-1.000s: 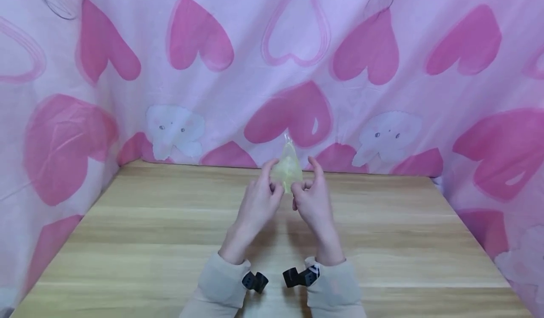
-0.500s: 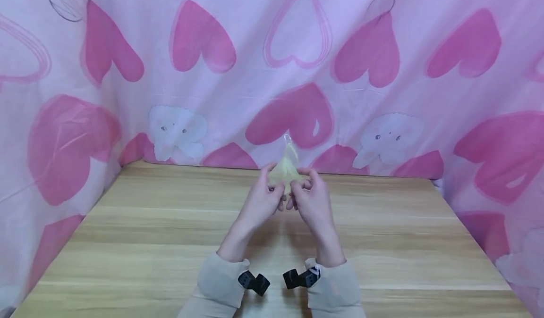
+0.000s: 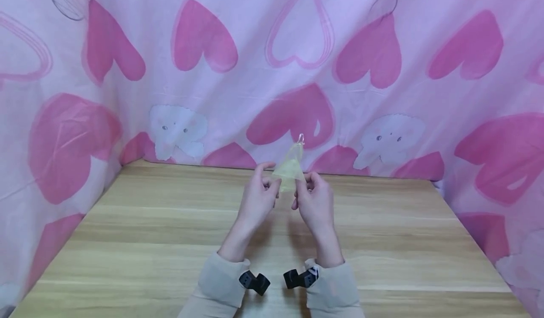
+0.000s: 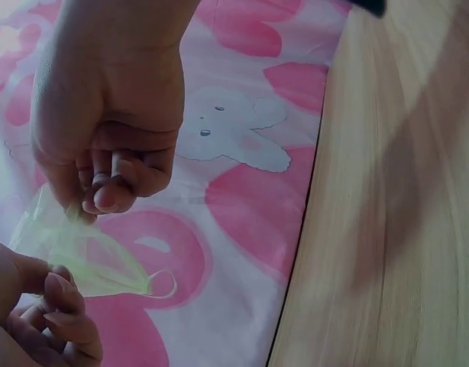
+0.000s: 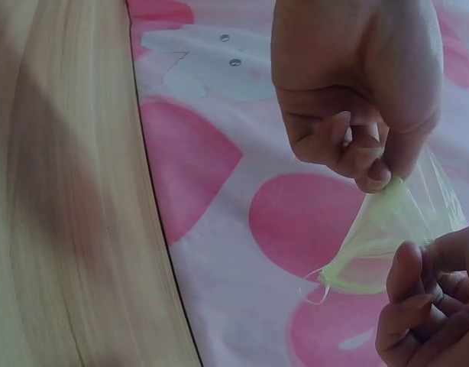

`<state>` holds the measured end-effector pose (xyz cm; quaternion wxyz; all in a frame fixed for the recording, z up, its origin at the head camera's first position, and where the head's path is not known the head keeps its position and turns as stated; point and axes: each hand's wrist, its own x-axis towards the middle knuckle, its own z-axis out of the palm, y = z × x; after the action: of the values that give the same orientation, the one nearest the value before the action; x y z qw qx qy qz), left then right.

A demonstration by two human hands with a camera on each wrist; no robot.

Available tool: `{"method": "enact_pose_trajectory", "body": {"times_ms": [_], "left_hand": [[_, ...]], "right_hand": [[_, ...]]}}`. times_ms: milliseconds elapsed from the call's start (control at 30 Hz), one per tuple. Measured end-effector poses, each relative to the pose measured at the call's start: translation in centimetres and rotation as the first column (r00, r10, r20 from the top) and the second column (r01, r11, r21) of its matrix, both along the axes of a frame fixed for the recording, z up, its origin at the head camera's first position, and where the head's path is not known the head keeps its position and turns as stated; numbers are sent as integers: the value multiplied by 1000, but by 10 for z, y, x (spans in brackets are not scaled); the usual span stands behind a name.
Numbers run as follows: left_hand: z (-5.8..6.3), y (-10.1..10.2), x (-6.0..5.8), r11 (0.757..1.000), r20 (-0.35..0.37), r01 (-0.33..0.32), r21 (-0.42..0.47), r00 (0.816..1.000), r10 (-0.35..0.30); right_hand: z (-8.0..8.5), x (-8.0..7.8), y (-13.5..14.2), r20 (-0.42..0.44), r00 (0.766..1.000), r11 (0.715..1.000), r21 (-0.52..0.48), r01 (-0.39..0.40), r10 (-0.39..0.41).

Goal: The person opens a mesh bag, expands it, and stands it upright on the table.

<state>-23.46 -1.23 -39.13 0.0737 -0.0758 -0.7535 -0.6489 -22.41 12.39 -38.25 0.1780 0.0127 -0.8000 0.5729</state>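
A sheer pale yellow mesh bag is held up above the far part of the table, its narrow end pointing up and leaning right. At that tip is a thin, clear loop. My left hand pinches the bag's lower left edge between thumb and fingers, while its index finger stretches out beside the fabric. On the other side my right hand pinches the lower right edge, thumb on the near face. Both wrist views show the fabric spread between the two pinches, the remaining fingers curled beneath.
The wooden table ends just beyond the hands at a pink curtain printed with hearts, which also runs along both sides. Small black cameras sit on the cuffs.
The bag's tip has swung right. Its fabric, bunched between the hands half a second ago, is now flatter. The right index finger has come down from its raised position a second ago.
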Motion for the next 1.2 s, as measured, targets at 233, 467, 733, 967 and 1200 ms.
{"method": "enact_pose_trajectory", "body": {"times_ms": [233,467,733,967,1200], "left_hand": [[1,3,1,995,-98,-5,-97,995,-4],[0,5,3,996,-74,24,-88,997,-31],[2,5,4,959,-188,-87,-271,981,36],[2,6,6,892,-270,-157,-425,962,41],[1,5,5,924,-220,-67,-376,975,-19]], "right_hand": [[-2,0,-11,-6,999,997,-71,-39,39],[-4,-1,-13,76,989,976,-185,-115,130],[-3,-2,-11,40,994,992,-79,-101,105],[-5,-1,-12,33,996,996,19,-84,84],[-5,-3,-3,145,970,979,-88,-182,193]]}}
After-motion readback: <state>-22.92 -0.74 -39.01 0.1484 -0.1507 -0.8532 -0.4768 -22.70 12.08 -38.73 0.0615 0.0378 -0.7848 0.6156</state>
